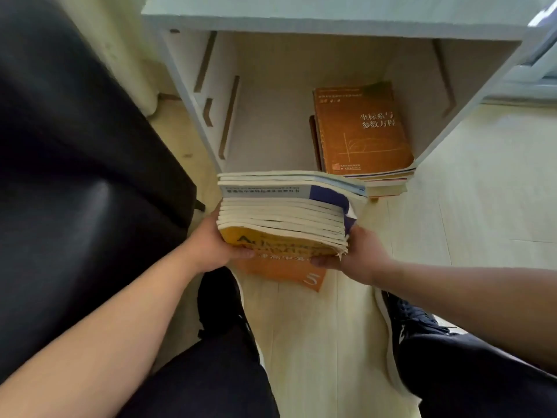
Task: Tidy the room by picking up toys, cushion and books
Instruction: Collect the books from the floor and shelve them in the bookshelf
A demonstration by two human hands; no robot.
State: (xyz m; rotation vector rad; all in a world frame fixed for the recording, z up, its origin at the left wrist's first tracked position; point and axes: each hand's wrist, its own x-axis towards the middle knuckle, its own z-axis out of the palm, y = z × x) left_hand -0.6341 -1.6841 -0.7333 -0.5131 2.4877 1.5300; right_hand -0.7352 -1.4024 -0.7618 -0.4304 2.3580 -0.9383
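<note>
Held books: a thick stack of soft-cover books (283,212) with cream page edges, a grey-and-blue spine near the top and an orange cover nearest the camera, held in the air just in front of the cabinet's open mouth, low over the floor.
Left hand (211,245): grips the stack's left end; the thumb (241,254) lies curled over the orange cover, and the other fingers are hidden behind the books.
Right hand (361,254): grips the stack's right end in the same way, thumb (322,262) on the orange cover, fingers out of sight beneath.
Orange cover: bears dark lettering and a large pale "5" at its lower corner; whether that lower part belongs to the same book cannot be told.
Shelved books: a second pile topped by a brown-orange book (364,131) lies flat inside the cabinet, against its right side, just beyond the held stack.
Cabinet: an open-fronted white wooden cabinet (301,24) standing on the floor.
Floor: pale wood-look boards (467,206).
Legs: dark trousers and black shoes (407,315), one under each forearm.
Left side: a glossy black padded seat (75,146) close beside the left arm.
</note>
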